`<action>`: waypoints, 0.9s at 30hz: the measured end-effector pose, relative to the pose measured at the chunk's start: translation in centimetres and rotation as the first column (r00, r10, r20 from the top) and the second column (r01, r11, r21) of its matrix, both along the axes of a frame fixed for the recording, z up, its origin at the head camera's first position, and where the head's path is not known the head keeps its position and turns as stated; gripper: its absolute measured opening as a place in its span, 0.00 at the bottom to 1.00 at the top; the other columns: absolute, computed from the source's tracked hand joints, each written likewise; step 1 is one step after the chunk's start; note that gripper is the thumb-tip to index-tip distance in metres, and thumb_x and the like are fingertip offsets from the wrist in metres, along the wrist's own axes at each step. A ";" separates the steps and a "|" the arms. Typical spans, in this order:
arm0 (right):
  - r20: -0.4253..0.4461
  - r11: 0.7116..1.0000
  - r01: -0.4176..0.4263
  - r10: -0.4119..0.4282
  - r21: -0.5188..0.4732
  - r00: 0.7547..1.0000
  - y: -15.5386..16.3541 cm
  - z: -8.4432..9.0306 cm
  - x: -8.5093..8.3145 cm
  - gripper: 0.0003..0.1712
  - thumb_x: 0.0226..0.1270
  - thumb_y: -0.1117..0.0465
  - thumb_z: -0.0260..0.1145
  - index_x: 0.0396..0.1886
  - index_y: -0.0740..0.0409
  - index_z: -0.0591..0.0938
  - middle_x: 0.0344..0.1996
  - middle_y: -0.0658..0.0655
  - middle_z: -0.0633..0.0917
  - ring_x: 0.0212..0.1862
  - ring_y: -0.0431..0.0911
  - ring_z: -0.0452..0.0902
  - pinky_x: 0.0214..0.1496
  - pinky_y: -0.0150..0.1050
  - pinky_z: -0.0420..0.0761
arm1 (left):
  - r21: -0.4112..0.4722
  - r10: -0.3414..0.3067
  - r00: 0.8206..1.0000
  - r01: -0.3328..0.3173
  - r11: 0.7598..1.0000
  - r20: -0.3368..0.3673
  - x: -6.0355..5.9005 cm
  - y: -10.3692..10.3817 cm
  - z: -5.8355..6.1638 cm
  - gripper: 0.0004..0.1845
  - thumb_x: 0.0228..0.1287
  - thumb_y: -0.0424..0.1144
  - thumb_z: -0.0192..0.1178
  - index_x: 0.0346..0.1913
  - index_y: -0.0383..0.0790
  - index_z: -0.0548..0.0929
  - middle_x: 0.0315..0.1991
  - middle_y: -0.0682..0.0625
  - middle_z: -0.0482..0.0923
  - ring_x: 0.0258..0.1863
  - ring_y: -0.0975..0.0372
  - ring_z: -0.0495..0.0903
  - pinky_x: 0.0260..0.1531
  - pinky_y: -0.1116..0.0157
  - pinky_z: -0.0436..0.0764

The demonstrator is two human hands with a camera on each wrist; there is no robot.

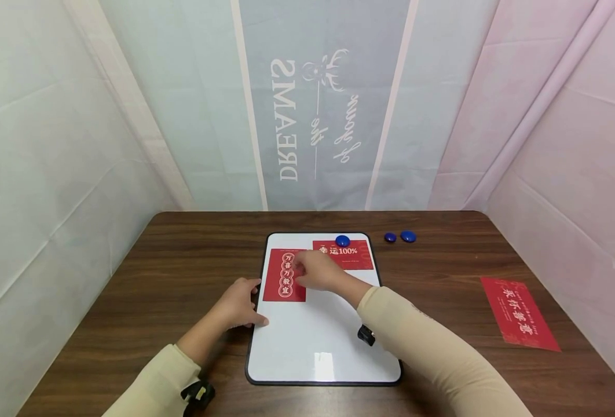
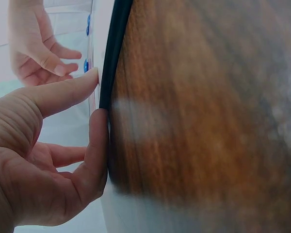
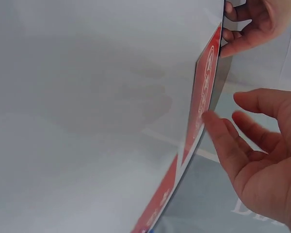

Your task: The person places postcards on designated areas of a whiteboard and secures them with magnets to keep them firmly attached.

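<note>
A whiteboard (image 1: 323, 330) with a black frame lies on the table. My left hand (image 1: 240, 304) grips its left edge, thumb on the white face and fingers along the side of the frame, as the left wrist view shows. On the board's upper left lies a red card (image 1: 273, 284) with a column of white characters. My right hand (image 1: 315, 270) hovers at this card's right side, thumb and fingers apart with nothing between them; a fingertip (image 3: 208, 116) overlaps the card in the right wrist view. A second red card (image 1: 359, 262) lies at the upper right under a blue round magnet (image 1: 342, 241).
Two more blue round magnets, one smaller (image 1: 390, 237) and one larger (image 1: 409, 236), lie on the table beyond the board's upper right corner. Another red card (image 1: 521, 315) lies askew farther right. Cloth walls (image 1: 318, 197) enclose the wooden table (image 1: 182, 255) at the back and sides.
</note>
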State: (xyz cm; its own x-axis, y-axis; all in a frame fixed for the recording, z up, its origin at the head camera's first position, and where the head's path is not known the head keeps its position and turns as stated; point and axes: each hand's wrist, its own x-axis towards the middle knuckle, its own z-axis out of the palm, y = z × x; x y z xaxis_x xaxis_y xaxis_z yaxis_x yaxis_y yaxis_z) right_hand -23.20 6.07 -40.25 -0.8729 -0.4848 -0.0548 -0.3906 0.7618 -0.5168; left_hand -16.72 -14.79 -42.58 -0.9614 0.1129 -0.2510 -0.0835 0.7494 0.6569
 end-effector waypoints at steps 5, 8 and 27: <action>-0.082 0.992 -0.076 0.084 0.100 0.993 -0.3 0.2 0.1 0.22 0.55 0.58 0.77 0.51 0.52 0.85 0.42 0.50 0.84 0.47 0.44 0.77 0.44 0.34 0.82 | 0.006 -0.006 1.000 0.006 1.000 -0.004 -0.1 -0.1 -0.2 0.49 0.38 0.35 0.82 0.67 0.30 0.68 0.51 0.39 0.71 0.38 0.55 0.80 0.22 0.65 0.84; -0.092 0.980 -0.138 0.152 0.147 0.984 -0.4 0.1 0.3 0.25 0.53 0.56 0.78 0.53 0.50 0.85 0.46 0.50 0.83 0.50 0.44 0.77 0.45 0.34 0.83 | 0.005 -0.003 1.000 0.003 1.000 -0.008 -0.1 -0.1 -0.2 0.49 0.38 0.35 0.82 0.67 0.30 0.69 0.51 0.39 0.71 0.38 0.55 0.80 0.22 0.65 0.84; -0.068 0.928 -0.240 0.269 0.285 0.961 -0.9 -0.4 0.2 0.27 0.53 0.56 0.78 0.55 0.46 0.85 0.50 0.51 0.82 0.57 0.46 0.72 0.49 0.35 0.82 | 0.013 -0.015 1.000 0.015 1.000 -0.022 -0.1 -0.1 -0.5 0.49 0.37 0.35 0.82 0.66 0.29 0.69 0.50 0.39 0.71 0.36 0.56 0.80 0.20 0.65 0.84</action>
State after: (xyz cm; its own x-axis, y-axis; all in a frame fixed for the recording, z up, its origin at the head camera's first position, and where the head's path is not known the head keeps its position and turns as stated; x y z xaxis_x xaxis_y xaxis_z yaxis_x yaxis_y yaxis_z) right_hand -22.96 5.14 -40.61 -0.7300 -0.6707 -0.1313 -0.6302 0.7350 -0.2503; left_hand -16.84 -14.92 -43.04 -0.9648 0.1304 -0.2284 -0.0579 0.7418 0.6681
